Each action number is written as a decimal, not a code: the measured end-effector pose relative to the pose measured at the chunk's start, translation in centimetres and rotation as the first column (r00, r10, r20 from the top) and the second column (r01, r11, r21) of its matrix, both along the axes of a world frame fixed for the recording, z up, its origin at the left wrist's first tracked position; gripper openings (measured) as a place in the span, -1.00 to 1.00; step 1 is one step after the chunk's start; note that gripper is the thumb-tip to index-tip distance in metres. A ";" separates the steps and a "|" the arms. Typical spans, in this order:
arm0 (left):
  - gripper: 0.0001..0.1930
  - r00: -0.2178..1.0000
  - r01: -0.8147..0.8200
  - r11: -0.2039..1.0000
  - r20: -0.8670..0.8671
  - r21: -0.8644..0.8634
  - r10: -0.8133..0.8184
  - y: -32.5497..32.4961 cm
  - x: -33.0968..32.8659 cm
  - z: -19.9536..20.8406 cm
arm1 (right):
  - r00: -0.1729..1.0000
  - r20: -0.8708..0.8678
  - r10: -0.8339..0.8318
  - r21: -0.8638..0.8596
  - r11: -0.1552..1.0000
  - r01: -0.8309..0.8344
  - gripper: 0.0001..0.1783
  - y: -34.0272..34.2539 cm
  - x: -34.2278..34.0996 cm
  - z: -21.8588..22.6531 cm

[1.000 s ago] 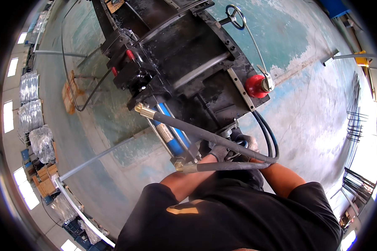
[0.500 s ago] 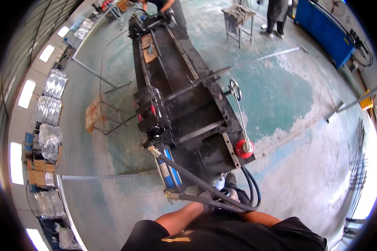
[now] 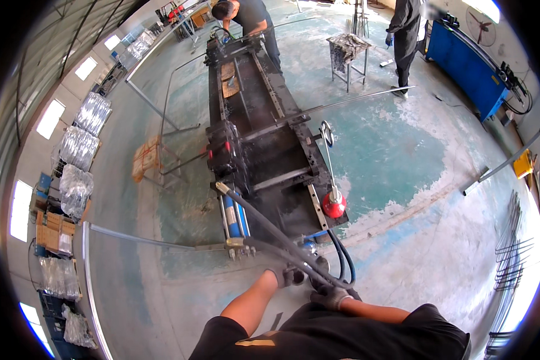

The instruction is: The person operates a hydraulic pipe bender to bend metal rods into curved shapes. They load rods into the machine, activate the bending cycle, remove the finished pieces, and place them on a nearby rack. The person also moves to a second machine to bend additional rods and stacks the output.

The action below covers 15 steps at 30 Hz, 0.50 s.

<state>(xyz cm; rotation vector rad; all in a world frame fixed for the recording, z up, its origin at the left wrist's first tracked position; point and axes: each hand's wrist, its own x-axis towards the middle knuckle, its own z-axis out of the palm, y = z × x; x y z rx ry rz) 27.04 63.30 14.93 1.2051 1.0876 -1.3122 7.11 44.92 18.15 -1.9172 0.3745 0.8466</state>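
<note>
Both my hands wear grey gloves, at the near end of a long dark steel machine bed (image 3: 282, 207). My left hand (image 3: 286, 276) is just left of thick black hydraulic hoses (image 3: 276, 230), its fingers curled around something too dark to make out. Beneath the hoses' lower bend, my right hand (image 3: 330, 296) is closed, its fingertips partly hidden. The hoses run from brass-coloured fittings on a blue cylinder (image 3: 236, 217) at the bed's left side. Close ahead of my hands is a small shiny rounded part (image 3: 309, 246), partly covered by the hoses.
A red round-based stand (image 3: 334, 205) with a handwheel sits on the bed's right edge. A long metal bar (image 3: 360, 100) crosses the bed. One co-worker (image 3: 249, 18) bends over the far end; another person (image 3: 405, 45) stands near a blue machine (image 3: 467, 67). Bent rods (image 3: 510, 252) lie right.
The view has shifted, so the machine appears lower and more of both people shows. My gloved hands, largely hidden behind the hoses before, now show more clearly.
</note>
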 end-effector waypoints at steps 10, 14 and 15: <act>-0.83 0.762 -0.465 0.841 0.358 -0.277 0.540 2.0 -6.5 -2.7 | 0.744 -0.131 -0.655 -0.068 0.755 0.652 -0.67 -12.6 -14.5 -1.0; -0.85 0.643 -0.528 0.826 0.542 -0.198 0.541 2.6 -11.6 -2.1 | 0.922 0.126 -0.367 -0.319 0.865 0.388 -0.62 -16.7 -15.2 -4.2; -0.85 0.635 -0.534 0.828 0.564 -0.173 0.528 1.7 -13.0 -1.4 | 0.929 0.067 -0.365 -0.287 0.884 0.368 -0.61 -18.5 -14.7 -4.1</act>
